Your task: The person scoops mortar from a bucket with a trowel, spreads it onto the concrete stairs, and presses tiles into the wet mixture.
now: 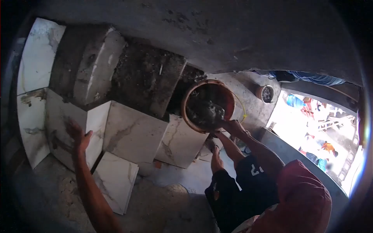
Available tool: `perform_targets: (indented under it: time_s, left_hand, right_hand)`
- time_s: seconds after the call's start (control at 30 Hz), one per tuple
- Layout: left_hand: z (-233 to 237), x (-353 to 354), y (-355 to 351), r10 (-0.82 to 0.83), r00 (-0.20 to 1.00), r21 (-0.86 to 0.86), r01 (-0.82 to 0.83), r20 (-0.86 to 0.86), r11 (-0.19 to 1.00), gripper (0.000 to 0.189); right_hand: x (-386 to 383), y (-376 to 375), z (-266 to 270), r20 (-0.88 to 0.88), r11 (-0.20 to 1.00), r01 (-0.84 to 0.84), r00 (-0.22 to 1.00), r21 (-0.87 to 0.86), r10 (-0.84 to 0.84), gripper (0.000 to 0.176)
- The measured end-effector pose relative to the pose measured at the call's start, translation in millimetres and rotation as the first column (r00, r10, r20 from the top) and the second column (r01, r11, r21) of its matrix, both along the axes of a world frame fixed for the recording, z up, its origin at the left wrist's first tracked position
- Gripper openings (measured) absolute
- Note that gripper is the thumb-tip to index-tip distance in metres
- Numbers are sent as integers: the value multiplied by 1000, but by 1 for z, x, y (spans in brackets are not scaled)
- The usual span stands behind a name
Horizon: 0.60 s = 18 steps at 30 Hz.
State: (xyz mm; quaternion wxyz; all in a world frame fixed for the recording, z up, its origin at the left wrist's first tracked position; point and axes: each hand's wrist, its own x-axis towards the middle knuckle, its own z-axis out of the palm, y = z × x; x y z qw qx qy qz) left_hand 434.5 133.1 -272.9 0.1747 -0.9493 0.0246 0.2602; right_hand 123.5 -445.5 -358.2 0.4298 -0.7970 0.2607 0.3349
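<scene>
My left hand [79, 136] is slightly blurred, with its fingers spread against a white marble-patterned tile [67, 112] on a step. A brown bucket [187, 112] with grey wet mortar [206, 110] inside stands on the stairs. At the bucket's lower right rim is my right hand [233, 127], fingers curled. Whether it grips the rim or a tool in the mortar cannot be made out. More marble-patterned tiles [134, 130] cover the neighbouring steps, and one tile [115, 180] leans at an angle nearer to me.
Bare, mortar-stained concrete steps [145, 77] lie beyond the tiles. A smaller container [266, 94] holds grey material farther off. Coiled blue hose or cable [316, 77] lies along the wall. Through a bright opening at right, people [328, 148] are visible below. My feet [216, 149] are near the bucket.
</scene>
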Motion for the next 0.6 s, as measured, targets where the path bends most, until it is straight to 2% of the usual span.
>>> perform_targets:
  time_s: [0.03,0.07,0.1,0.13,0.2,0.23,0.3,0.33,0.4,0.43,0.47,0.5,0.53,0.57,0.6]
  left_hand:
    - [-36,-2,42,45,999,-177,-49,-25,983,79]
    - [-65,2,87,85,995,-345,-97,-48,934,83]
    - [15,-1,-18,69,997,-19,-69,-20,997,89]
    - [12,1,-14,149,982,-47,-155,-116,987,91]
    - [29,-1,-35,62,997,-40,-63,-37,997,92]
    - [24,1,-26,58,998,-33,-59,-32,998,92]
    - [5,-2,-7,93,991,-49,-98,-93,994,89]
    - [7,-3,-6,90,992,-43,-94,-85,995,89]
    - [1,-6,-5,29,1000,-235,-26,6,972,101]
    - [-23,-6,23,169,973,-272,-207,-159,940,102]
    - [-22,-12,15,57,998,-275,-46,35,960,103]
    - [-16,-16,11,7,995,-278,22,102,960,102]
    - [-1,-17,-6,-40,985,-281,87,170,956,102]
    - [6,-19,-12,-47,985,-277,93,169,956,102]
    - [10,-18,-17,10,992,-273,24,124,962,102]
  right_hand:
    - [-5,2,-2,6,1000,-23,1000,-8,23,26]
    - [8,11,25,-19,998,60,998,29,-60,26]
    - [16,19,48,-47,987,144,989,68,-141,26]
    - [7,30,46,-32,986,137,990,92,-134,26]
    - [-11,45,40,130,881,267,931,391,-340,22]
    - [4,61,51,132,877,269,929,399,-345,22]
    - [36,105,71,-50,652,538,791,534,-610,17]
    - [52,121,69,-48,647,536,788,543,-613,17]
    - [88,143,60,-291,450,664,702,597,-650,18]
    - [109,151,62,-289,445,662,701,603,-652,18]
    - [130,159,67,-327,314,679,641,664,-694,15]
    - [145,166,73,-374,174,682,576,710,-727,13]
    - [153,175,77,-373,168,681,572,713,-731,13]
    - [157,185,83,-323,78,654,470,753,-821,13]
    - [160,194,86,-274,-5,609,350,794,-896,15]
